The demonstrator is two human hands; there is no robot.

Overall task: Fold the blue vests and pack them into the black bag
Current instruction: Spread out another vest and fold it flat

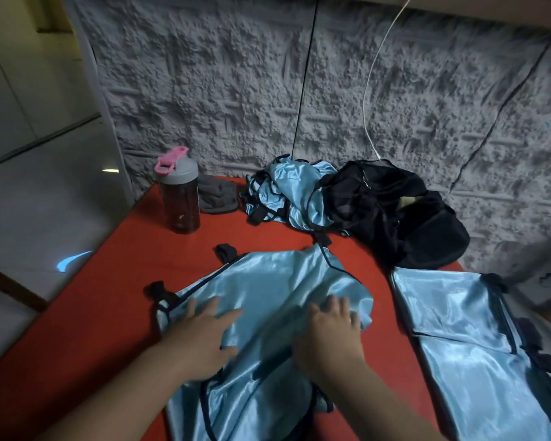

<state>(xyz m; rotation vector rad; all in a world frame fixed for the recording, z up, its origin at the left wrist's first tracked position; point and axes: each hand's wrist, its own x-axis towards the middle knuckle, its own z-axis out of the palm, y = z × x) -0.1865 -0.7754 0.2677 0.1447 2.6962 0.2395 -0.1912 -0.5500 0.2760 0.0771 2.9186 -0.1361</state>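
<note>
A shiny light-blue vest (268, 281) with black trim lies spread on the red table in front of me. My left hand (204, 332) rests flat on its left part, fingers apart. My right hand (331, 329) presses on a raised fold at its right part; it is blurred, and a grip on the cloth cannot be made out. A folded blue vest (452, 319) lies flat at the right. A crumpled heap of blue vests (287, 192) sits at the back. The black bag (395, 211) slumps beside that heap, at the back right.
The red table (109, 297) has its left edge close by, with floor beyond it. A dark bottle with a grey lid and pink loop (179, 192) stands at the back left, beside a grey cloth (218, 198). A textured grey wall with hanging cables rises behind.
</note>
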